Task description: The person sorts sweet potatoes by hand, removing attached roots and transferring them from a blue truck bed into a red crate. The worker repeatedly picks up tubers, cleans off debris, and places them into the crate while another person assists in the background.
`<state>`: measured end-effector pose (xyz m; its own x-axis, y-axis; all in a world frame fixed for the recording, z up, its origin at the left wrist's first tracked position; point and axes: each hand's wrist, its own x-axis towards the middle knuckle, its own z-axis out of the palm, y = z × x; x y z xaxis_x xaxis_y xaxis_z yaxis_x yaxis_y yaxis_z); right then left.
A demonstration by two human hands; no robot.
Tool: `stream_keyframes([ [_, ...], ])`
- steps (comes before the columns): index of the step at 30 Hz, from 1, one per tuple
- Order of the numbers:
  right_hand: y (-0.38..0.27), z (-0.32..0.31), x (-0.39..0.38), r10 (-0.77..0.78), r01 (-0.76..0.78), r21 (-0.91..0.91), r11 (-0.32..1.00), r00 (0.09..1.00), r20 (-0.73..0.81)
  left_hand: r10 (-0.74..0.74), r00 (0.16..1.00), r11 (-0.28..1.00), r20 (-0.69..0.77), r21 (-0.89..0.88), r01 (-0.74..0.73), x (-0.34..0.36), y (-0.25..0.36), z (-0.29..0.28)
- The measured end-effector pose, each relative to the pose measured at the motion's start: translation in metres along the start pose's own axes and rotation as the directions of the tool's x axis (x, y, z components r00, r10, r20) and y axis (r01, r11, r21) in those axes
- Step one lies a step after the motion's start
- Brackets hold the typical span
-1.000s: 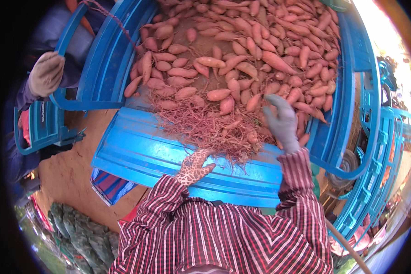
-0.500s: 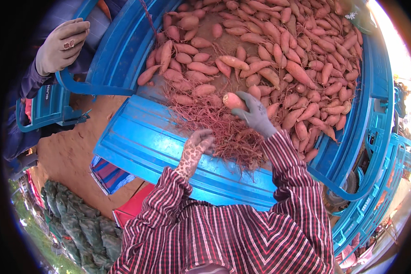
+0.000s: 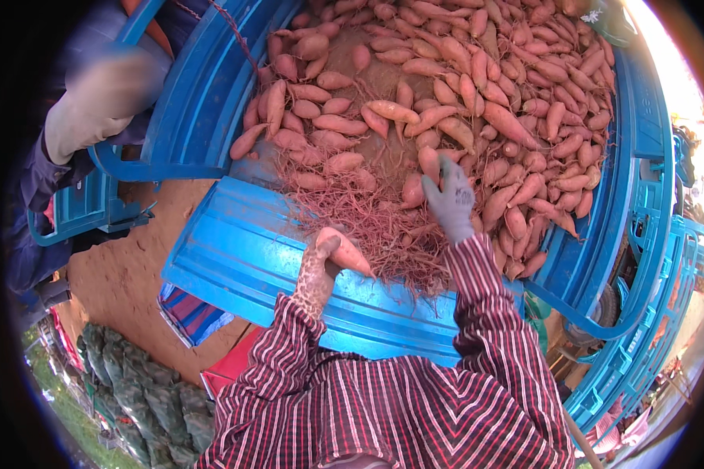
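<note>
My left hand [image 3: 317,273], in a brown-spotted glove, is closed around a pinkish-red sweet potato [image 3: 346,254] above the blue tailgate [image 3: 235,234]. My right hand [image 3: 452,205], in a grey glove, is over the near edge of the heap with thumb and fingers apart. Its fingertips are right beside another sweet potato [image 3: 429,162], which lies among the rest; whether they touch it I cannot tell. Between my hands, a tangle of thin reddish roots [image 3: 360,211] spreads over the bed's edge.
A large heap of sweet potatoes [image 3: 516,125] fills much of the blue truck bed. At the left, another person's gloved hand [image 3: 94,102] is blurred beside the bed's blue side rail [image 3: 160,168]. Filled dark green sacks [image 3: 125,375] stand on the ground at lower left.
The sweet potato my right hand held is now in my left hand, which has closed on it. My right hand has released it and moved slightly right, fingers toward another one.
</note>
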<state>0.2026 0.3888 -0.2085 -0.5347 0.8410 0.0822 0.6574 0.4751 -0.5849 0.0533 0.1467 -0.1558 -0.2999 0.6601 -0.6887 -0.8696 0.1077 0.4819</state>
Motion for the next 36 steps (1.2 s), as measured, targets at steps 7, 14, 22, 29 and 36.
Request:
stream_keyframes([
  [7, 0.024, 0.020, 0.054, 0.072, -0.024, -0.189, 0.982, 0.964, 0.256, -0.014, 0.991, 0.997, 0.129, -0.073, 0.024, -0.001, -0.001, 0.016],
  [14, 0.006, -0.056, 0.029, 0.058, -0.324, 0.855, 0.406, 0.942, 0.330, 0.025, 0.976, 0.997, 0.217, -0.073, -0.009, 0.010, 0.018, 0.035],
  [22, -0.102, -0.038, -0.038, -0.279, 0.132, 0.526, 0.840, 0.937, 0.211, 0.081, 0.972, 0.965, 0.221, -0.263, -0.021, 0.019, 0.017, 0.038],
  [29, -0.040, -0.002, -0.027, -0.119, 0.070, 0.248, 0.966, 0.975, 0.189, 0.159, 0.965, 0.924, 0.209, -0.377, -0.071, -0.011, 0.000, -0.007],
  [36, -0.009, 0.058, 0.013, 0.305, -0.170, -0.302, 0.938, 0.820, 0.484, 0.092, 0.993, 0.938, 0.068, -0.340, -0.064, -0.016, 0.000, -0.018],
])
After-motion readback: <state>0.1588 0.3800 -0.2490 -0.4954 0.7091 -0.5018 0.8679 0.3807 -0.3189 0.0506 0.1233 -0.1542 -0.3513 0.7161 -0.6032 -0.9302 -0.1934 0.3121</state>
